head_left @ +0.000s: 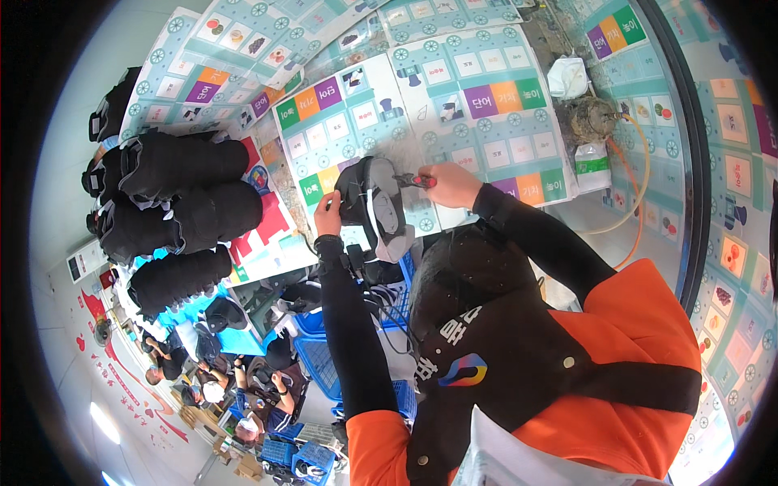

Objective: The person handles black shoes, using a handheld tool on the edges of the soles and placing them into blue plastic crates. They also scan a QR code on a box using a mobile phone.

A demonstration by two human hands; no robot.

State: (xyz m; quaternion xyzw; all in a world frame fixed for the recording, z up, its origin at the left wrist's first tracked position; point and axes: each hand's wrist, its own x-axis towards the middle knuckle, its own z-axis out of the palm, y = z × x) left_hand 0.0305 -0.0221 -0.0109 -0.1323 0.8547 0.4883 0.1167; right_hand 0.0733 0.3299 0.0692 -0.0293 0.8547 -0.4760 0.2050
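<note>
A black shoe [354, 191] with a grey sole [384, 190] lies tilted at the near edge of the worktable, its sole turned toward the right. My left hand [328, 214] is at its left side, the fingers bent against the black upper and partly hidden. From the right, my right hand [450, 185] is closed around a small hand tool [420, 181] with a red handle. The tool's dark tip reaches the edge of the sole; its exact kind is too small to make out.
Black stacked shoe uppers [215, 206] stand at the table's left. A dusty cylindrical motor [590, 121] with a yellow hose [646, 174] sits right, beside a white crumpled bag [567, 78]. Blue crates [318, 364] are below the table. Several people work at the lower left.
</note>
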